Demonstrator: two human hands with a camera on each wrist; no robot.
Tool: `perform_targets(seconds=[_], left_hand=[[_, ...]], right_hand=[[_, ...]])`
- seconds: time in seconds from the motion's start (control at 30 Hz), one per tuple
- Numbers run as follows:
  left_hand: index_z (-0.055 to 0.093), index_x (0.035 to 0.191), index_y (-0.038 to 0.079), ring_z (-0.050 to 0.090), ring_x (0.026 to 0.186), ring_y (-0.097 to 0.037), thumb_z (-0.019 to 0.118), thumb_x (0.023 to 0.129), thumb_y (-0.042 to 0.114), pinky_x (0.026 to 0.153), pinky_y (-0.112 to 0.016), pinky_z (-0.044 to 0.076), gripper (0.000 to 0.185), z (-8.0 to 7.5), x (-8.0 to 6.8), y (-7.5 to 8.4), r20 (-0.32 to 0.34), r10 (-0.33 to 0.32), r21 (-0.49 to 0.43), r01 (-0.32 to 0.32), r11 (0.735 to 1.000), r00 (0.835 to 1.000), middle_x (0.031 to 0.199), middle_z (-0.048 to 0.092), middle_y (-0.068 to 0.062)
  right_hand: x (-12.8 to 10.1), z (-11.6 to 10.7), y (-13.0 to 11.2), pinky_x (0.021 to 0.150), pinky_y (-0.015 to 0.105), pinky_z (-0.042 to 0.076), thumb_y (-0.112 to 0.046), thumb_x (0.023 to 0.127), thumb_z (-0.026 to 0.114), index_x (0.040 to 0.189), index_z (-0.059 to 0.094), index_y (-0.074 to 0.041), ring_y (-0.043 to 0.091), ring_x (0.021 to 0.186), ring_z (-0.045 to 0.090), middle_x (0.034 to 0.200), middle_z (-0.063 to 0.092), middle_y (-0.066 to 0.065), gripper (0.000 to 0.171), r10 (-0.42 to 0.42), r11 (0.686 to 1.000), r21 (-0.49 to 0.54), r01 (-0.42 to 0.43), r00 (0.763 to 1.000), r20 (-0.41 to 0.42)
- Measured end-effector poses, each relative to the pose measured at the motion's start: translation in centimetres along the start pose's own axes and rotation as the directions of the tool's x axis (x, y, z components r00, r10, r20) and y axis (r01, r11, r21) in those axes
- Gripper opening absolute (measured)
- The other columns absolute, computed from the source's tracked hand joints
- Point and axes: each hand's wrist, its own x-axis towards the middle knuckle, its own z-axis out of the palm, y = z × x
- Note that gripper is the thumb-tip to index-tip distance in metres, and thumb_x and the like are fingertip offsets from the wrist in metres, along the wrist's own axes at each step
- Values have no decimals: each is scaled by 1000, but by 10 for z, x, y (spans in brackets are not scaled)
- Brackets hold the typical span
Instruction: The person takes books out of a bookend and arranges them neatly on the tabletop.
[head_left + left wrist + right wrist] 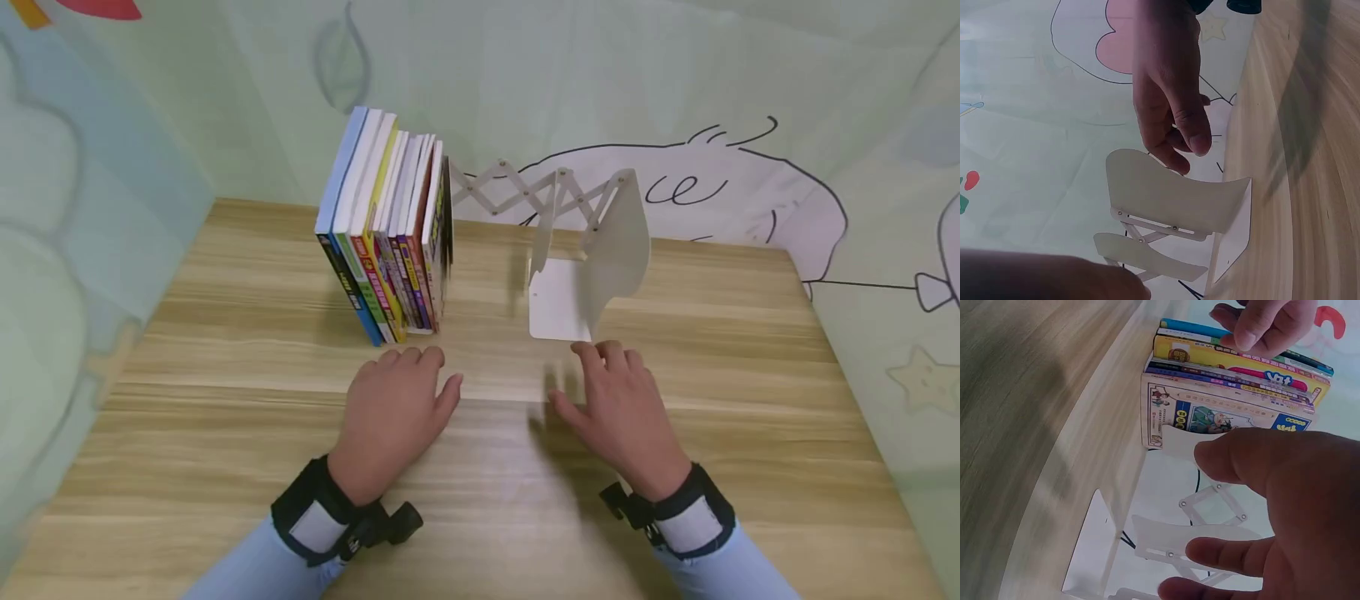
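While both hands lie on the wooden desk (225, 350), the left hand (393, 408) rests flat with loose fingers just in front of the row of books (386, 233), and the right hand (622, 408) lies open, holding nothing, near the white expanding bookend (592, 250), possibly touching its base plate. The step looks like a pause between books and bookend; closing the rack toward the books would call for a grip on its end plate.
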Motion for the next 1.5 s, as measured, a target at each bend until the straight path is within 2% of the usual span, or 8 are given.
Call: perform_targets(seconds=[0.3, 0.57, 0.8, 0.9, 1.03, 1.2, 1.4, 1.5], left_hand=[[68, 88, 9, 53, 56, -18, 63, 98, 31, 47, -28, 40, 24, -8, 1, -3, -77, 23, -25, -25, 999, 997, 66, 62, -2], [67, 86, 9, 52, 52, -16, 63, 98, 28, 42, -26, 35, 22, -11, 1, -6, -121, 9, -57, -16, 998, 993, 62, 55, 1], [69, 103, 9, 53, 51, -15, 60, 99, 29, 38, -26, 33, 22, -23, 5, -8, -177, -6, -72, -7, 997, 984, 75, 67, -4], [64, 113, 7, 54, 51, -16, 59, 100, 29, 37, -26, 34, 26, -30, 8, -9, -236, -1, -95, -23, 995, 972, 83, 69, -8], [56, 125, 2, 55, 51, -19, 59, 100, 28, 36, -30, 38, 37, -41, 16, -10, -345, 33, -94, -70, 993, 938, 90, 68, -14], [54, 122, -1, 55, 50, -23, 57, 101, 23, 37, -35, 40, 32, -55, 29, -10, -418, 38, -85, -80, 993, 908, 87, 64, -15], [55, 115, -2, 49, 47, -21, 57, 102, 26, 36, -32, 34, 31, -67, 39, -9, -453, 11, -104, -66, 992, 891, 75, 60, -11], [55, 115, -2, 46, 44, -19, 56, 102, 29, 36, -29, 30, 33, -70, 45, -9, -448, 13, -94, -61, 994, 894, 67, 56, -7]], right_hand=[[1, -4, -5, 60, 37, 46, -40, 90, 70, 98, 64, -5, 25, 71, 53, 80, 56, 7, 36, 38, 999, 15, -39, 997, 64], [0, -3, -4, 58, 36, 45, -42, 90, 69, 98, 64, -5, 24, 70, 53, 82, 57, 8, 39, 59, 998, 12, -60, 993, 103], [-3, -3, -3, 63, 40, 49, -41, 91, 68, 101, 65, -4, 27, 74, 56, 86, 61, 10, 38, 47, 999, 16, -49, 995, 92], [-5, -2, -2, 65, 41, 50, -41, 91, 68, 101, 66, -4, 28, 76, 58, 88, 62, 11, 39, 49, 999, 17, -51, 995, 89], [-7, -4, 0, 66, 42, 51, -42, 91, 67, 103, 66, -4, 29, 77, 58, 90, 62, 11, 39, 63, 998, 23, -66, 994, 94], [-10, -5, 2, 66, 42, 51, -41, 91, 67, 105, 66, -4, 28, 76, 58, 92, 63, 11, 39, 72, 997, 29, -76, 992, 102], [-13, -5, 4, 64, 42, 52, -41, 91, 67, 105, 66, -5, 28, 75, 60, 92, 63, 12, 39, 60, 998, 24, -62, 994, 91], [-14, -4, 4, 64, 42, 52, -41, 91, 67, 105, 66, -5, 28, 75, 60, 91, 63, 12, 39, 55, 998, 22, -57, 995, 78]])
